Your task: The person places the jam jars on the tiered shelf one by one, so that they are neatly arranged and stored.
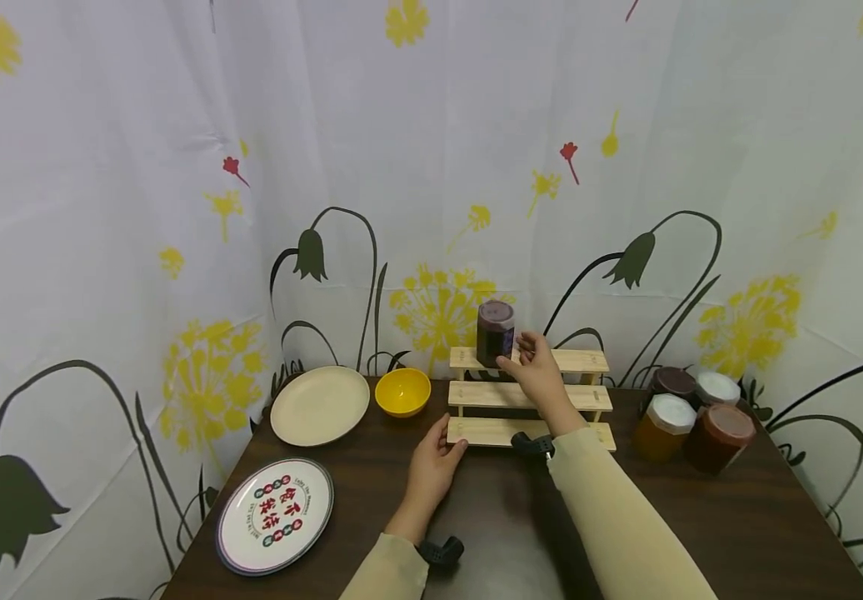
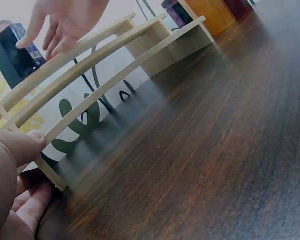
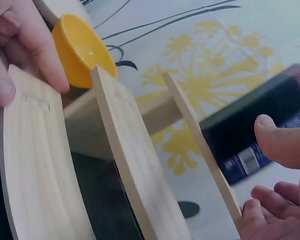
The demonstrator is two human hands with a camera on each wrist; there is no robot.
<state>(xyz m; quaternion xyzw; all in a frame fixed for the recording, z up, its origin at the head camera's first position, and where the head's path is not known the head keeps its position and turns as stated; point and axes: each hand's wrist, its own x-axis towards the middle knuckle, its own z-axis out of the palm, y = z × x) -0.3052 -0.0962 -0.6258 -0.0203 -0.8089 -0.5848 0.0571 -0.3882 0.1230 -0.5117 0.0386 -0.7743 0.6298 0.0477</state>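
A three-tier wooden display rack [image 1: 529,396] stands near the back of the dark table. On its top tier, toward the left end, stands a dark jar [image 1: 495,337] with a purplish lid and a printed label [image 3: 247,162]. My right hand [image 1: 539,377] is at the jar's right side. Its thumb [image 3: 277,142] touches the jar, while the other fingers are loosely bent and apart from it. With my left hand [image 1: 430,467] I hold the left end of the lowest tier, thumb [image 2: 27,145] on the board and fingers at the side support.
Several jars, among them an amber one [image 1: 658,433] and a reddish one [image 1: 720,437], cluster right of the rack. To the left are a yellow bowl [image 1: 403,393], a cream oval plate [image 1: 319,407] and a white plate with red lettering [image 1: 304,500]. A patterned curtain [image 1: 416,167] hangs behind.
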